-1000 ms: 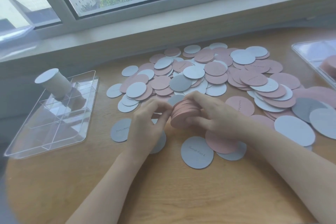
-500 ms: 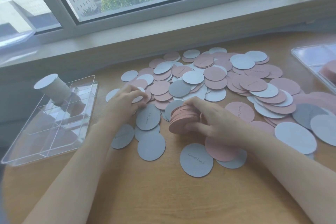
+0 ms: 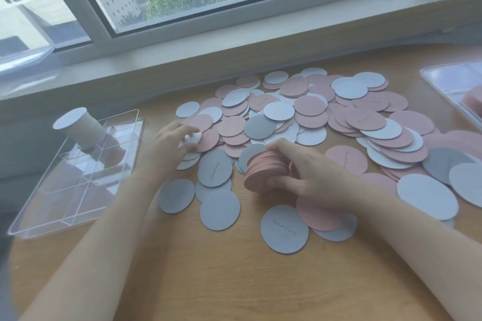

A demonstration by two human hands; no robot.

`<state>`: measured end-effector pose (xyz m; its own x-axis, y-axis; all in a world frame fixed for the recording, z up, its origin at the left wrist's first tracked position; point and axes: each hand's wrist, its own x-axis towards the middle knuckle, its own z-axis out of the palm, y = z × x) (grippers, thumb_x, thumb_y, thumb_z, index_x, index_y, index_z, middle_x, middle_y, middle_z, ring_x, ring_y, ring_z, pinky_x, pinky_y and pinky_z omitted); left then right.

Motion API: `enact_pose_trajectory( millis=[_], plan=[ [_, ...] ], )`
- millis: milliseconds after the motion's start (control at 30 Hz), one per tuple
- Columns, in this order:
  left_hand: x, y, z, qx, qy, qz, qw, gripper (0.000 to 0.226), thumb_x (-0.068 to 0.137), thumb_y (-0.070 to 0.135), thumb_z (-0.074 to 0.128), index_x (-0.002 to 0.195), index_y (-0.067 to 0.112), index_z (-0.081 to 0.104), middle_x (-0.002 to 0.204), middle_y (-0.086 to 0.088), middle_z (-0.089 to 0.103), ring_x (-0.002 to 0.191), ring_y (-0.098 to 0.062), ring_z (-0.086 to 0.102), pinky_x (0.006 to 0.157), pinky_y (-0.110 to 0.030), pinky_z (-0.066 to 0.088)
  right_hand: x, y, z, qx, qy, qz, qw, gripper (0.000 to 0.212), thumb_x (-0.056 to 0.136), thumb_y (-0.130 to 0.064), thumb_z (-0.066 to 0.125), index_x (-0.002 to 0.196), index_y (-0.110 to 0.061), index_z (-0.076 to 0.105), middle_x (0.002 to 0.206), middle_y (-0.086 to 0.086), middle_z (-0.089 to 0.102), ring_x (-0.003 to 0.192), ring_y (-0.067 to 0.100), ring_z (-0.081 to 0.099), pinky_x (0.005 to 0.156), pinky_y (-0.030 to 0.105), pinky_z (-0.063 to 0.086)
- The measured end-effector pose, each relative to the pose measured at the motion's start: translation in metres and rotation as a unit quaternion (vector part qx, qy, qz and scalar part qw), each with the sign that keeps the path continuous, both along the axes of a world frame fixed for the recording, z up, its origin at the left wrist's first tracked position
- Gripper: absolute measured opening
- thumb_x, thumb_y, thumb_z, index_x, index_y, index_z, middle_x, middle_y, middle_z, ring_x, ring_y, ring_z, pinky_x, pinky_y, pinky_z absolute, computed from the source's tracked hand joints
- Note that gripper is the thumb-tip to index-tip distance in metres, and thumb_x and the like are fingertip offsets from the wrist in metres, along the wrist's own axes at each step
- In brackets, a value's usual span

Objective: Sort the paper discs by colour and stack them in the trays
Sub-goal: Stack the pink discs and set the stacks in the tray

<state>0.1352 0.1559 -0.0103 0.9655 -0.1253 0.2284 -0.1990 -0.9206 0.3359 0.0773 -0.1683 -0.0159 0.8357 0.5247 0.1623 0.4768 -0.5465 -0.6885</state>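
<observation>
Pink, white and grey paper discs lie scattered over the wooden table. My right hand grips a thick stack of pink discs, held on edge just above the table. At the pile's left edge, my left hand has its fingers curled on a white disc lying over a pink one. A clear divided tray sits at the left with a tilted stack of white discs in it. A second clear tray at the right edge holds pink discs.
Several grey discs lie loose in front of my hands. A window sill and wall run along the table's far side. Bare wood stretches along the near edge between my forearms.
My left hand left the pink stack and reached left to the pile's edge, where it now pinches a white disc. My right hand still holds the pink stack in the same place.
</observation>
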Motion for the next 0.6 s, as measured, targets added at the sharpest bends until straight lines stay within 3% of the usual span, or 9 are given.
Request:
enact_pose_trajectory(
  millis=[133, 233, 333, 400, 500, 600],
  plan=[
    [-0.003, -0.001, 0.001, -0.022, -0.021, 0.002, 1.000, 0.018, 0.095, 0.017, 0.065, 0.111, 0.025, 0.069, 0.107, 0.014, 0.061, 0.096, -0.013, 0.060, 0.077, -0.026, 0.036, 0.001, 0.000, 0.000, -0.003, -0.003, -0.002, 1.000, 0.044, 0.087, -0.047, 0.068, 0.123, -0.032, 0.048, 0.106, -0.013, 0.060, 0.095, 0.007, 0.055, 0.085, 0.034, 0.046],
    [-0.008, -0.001, 0.004, 0.014, -0.060, 0.023, 0.998, 0.019, 0.097, 0.021, 0.060, 0.109, 0.033, 0.069, 0.107, 0.017, 0.061, 0.092, -0.011, 0.061, 0.073, -0.033, 0.046, 0.002, 0.000, 0.001, -0.005, -0.003, -0.004, 1.000, 0.044, 0.087, -0.046, 0.068, 0.124, -0.032, 0.048, 0.106, -0.014, 0.059, 0.090, 0.001, 0.052, 0.081, 0.028, 0.043],
    [-0.010, 0.004, 0.002, 0.049, -0.078, 0.038, 0.995, 0.022, 0.098, 0.019, 0.059, 0.110, 0.032, 0.072, 0.112, 0.010, 0.061, 0.099, -0.021, 0.060, 0.077, -0.042, 0.051, 0.001, 0.000, 0.001, -0.010, -0.003, -0.007, 1.000, 0.043, 0.088, -0.045, 0.069, 0.124, -0.032, 0.048, 0.106, -0.014, 0.059, 0.087, -0.003, 0.050, 0.079, 0.025, 0.041],
    [-0.009, 0.006, -0.002, 0.073, -0.096, 0.027, 0.992, 0.016, 0.096, 0.031, 0.063, 0.105, 0.031, 0.076, 0.114, 0.005, 0.060, 0.104, -0.026, 0.058, 0.083, -0.042, 0.050, 0.000, 0.000, 0.001, -0.011, -0.003, -0.007, 1.000, 0.044, 0.088, -0.045, 0.069, 0.124, -0.031, 0.048, 0.105, -0.013, 0.059, 0.088, -0.001, 0.051, 0.079, 0.026, 0.041],
    [-0.009, 0.001, -0.004, 0.105, -0.061, 0.020, 0.992, 0.027, 0.088, 0.049, 0.071, 0.109, 0.032, 0.075, 0.120, 0.006, 0.059, 0.112, -0.024, 0.051, 0.094, -0.040, 0.043, 0.000, 0.001, 0.002, -0.005, -0.002, -0.004, 1.000, 0.045, 0.087, -0.045, 0.069, 0.124, -0.030, 0.048, 0.106, -0.012, 0.060, 0.094, 0.008, 0.053, 0.084, 0.031, 0.044],
    [-0.007, -0.005, -0.002, 0.109, -0.051, 0.012, 0.993, 0.037, 0.085, 0.050, 0.072, 0.115, 0.028, 0.074, 0.116, 0.010, 0.061, 0.113, -0.021, 0.050, 0.096, -0.037, 0.040, 0.000, 0.001, 0.001, -0.006, -0.003, -0.005, 1.000, 0.044, 0.087, -0.045, 0.069, 0.123, -0.029, 0.048, 0.105, -0.011, 0.060, 0.097, 0.012, 0.054, 0.087, 0.035, 0.045]
  ],
)
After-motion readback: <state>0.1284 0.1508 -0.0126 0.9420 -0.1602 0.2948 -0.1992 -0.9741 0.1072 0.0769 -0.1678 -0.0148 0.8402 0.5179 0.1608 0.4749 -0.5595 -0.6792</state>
